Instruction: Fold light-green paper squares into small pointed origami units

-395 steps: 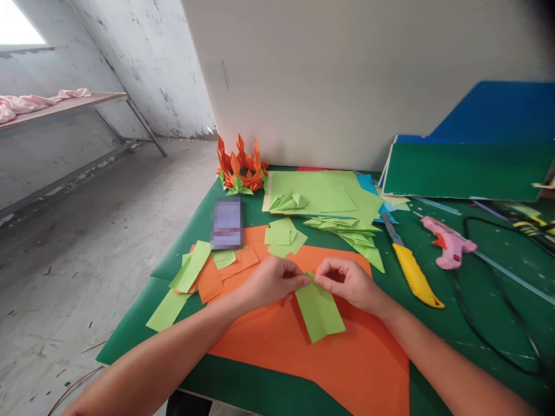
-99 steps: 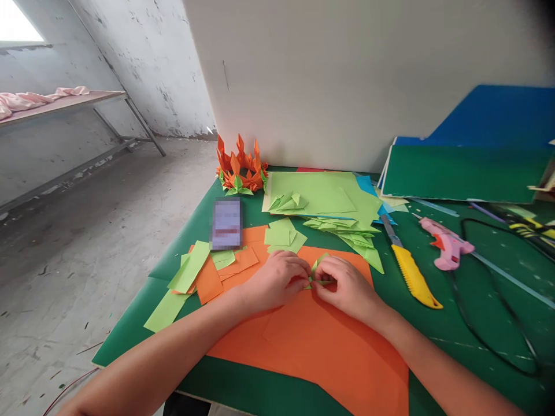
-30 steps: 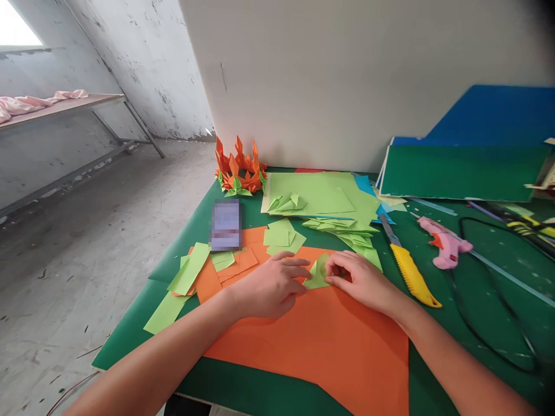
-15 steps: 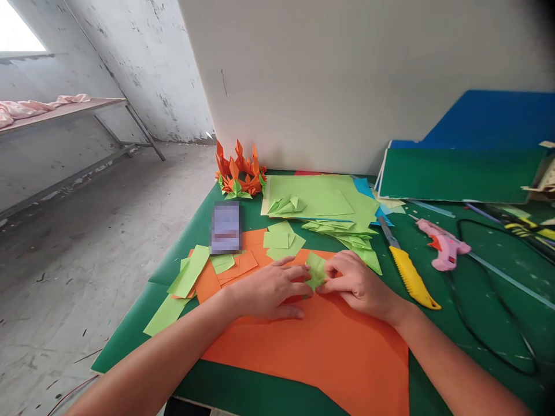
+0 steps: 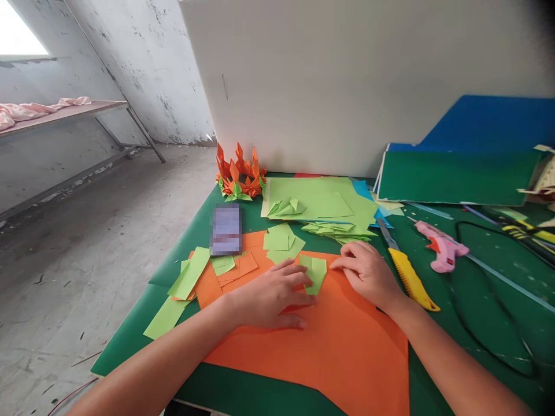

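A small folded piece of light green paper [image 5: 317, 273] lies on a large orange paper sheet [image 5: 342, 346]. My left hand [image 5: 275, 294] is spread low over the orange sheet, its fingertips resting on the green piece's left and lower edges. Just right of that piece is my right hand [image 5: 366, 274], fingers curled together and apart from the paper, with nothing visible in them. Green squares [image 5: 284, 242] lie behind my left hand. Beyond my right hand is a stack of folded green pieces [image 5: 340, 229].
An orange and green paper crown [image 5: 240, 179] stands at the back left, behind a phone [image 5: 226, 229]. On the right lie a yellow cutter knife [image 5: 411, 280] and a pink glue gun [image 5: 446, 248] with a looping black cord. Green paper strips [image 5: 165, 316] lie near the table's left edge.
My right hand has let go of the small green paper and drawn back slightly right. The piece now lies flatter, showing more of its surface. My left hand stays beside it.
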{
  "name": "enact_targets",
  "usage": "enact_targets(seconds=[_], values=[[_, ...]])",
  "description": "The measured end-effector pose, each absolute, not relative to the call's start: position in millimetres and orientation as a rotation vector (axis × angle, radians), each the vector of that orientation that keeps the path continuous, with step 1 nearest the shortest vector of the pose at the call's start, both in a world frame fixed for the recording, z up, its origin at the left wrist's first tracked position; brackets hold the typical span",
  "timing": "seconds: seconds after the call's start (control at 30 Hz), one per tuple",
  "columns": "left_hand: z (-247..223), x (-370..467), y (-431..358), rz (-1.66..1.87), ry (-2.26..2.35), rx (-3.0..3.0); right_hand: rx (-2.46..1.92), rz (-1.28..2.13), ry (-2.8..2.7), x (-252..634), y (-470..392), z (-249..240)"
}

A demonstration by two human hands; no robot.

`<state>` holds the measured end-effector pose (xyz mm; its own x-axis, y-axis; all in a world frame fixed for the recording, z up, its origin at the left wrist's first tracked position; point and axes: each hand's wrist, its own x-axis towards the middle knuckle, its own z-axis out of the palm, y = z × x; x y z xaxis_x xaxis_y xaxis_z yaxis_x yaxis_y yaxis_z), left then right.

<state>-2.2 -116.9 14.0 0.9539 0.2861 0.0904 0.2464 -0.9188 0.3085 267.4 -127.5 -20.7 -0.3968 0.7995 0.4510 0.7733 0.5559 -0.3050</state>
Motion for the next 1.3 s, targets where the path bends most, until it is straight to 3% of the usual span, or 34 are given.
enact_targets(seconds=[0.37, 1.07, 1.3], values=[[8.6, 8.6, -140.3, 0.092, 0.567, 2.913, -1.396, 0.32, -2.157, 251.1, -133.0, -27.2], [3.4, 23.1, -162.6, -0.118, 0.757, 3.095, -1.493, 0.397, -2.119, 238.0, -131.8, -31.6], [1.6, 22.2, -160.3, -0.028, 0.687, 3.072, -1.521, 0.367, -2.124, 235.9, -131.5, -32.6]])
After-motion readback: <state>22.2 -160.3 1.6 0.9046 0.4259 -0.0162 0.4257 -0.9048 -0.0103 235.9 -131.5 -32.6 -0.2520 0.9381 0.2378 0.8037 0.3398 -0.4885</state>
